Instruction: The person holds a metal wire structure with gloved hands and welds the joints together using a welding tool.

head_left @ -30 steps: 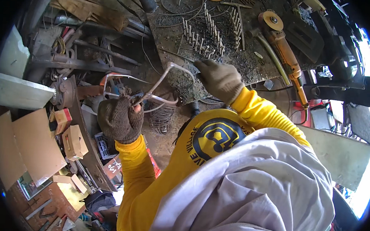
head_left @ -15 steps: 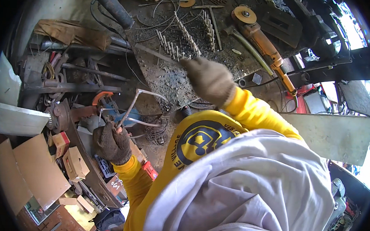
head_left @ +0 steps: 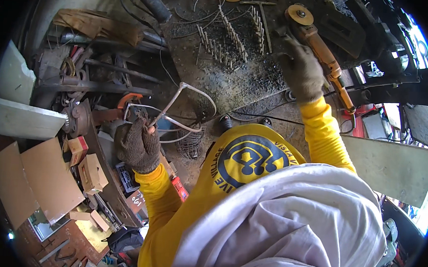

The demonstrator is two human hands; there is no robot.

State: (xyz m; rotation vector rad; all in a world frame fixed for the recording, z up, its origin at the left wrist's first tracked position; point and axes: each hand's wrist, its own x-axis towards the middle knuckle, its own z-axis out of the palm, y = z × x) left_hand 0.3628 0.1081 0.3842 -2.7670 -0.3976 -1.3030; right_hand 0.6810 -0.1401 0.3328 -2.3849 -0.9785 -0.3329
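The bent rod frame [head_left: 168, 104] is held in the air by the near left corner of the table [head_left: 186, 59], its rod wrapped by the fingers of the gloved left hand [head_left: 138, 144]. The right hand [head_left: 302, 70], also gloved, is poised above the table's near edge, beside the angle grinder [head_left: 327, 57]; whether anything is held in its fingers cannot be made out. The frame is best gripped firmly so that its loops do not swing, while the grinder's disc [head_left: 300, 14] and the upright rods [head_left: 233, 38] should be avoided.
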